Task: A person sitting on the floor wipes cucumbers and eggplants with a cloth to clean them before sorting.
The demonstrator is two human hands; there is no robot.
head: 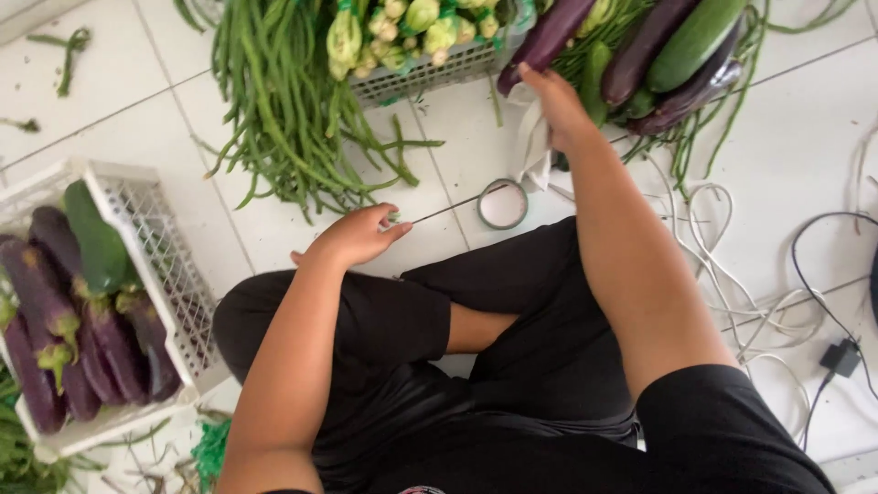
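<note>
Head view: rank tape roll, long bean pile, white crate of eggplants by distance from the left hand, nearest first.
From the left hand:
1. Tape roll, just to its right on the floor tiles.
2. Long bean pile, ahead of it, toward the top.
3. White crate of eggplants, off to its left.

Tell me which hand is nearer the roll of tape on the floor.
Left. The left hand sits just left of the roll of tape, pinching its pulled-out strip. The right hand is farther up, on a purple eggplant.

1. Even, bright daylight is observed; the white floor tiles (pixel 805 137) are nearly washed out at upper right.
2. Only soft shadows are cast.
3. Slight blur is noted at frame edges.
</note>
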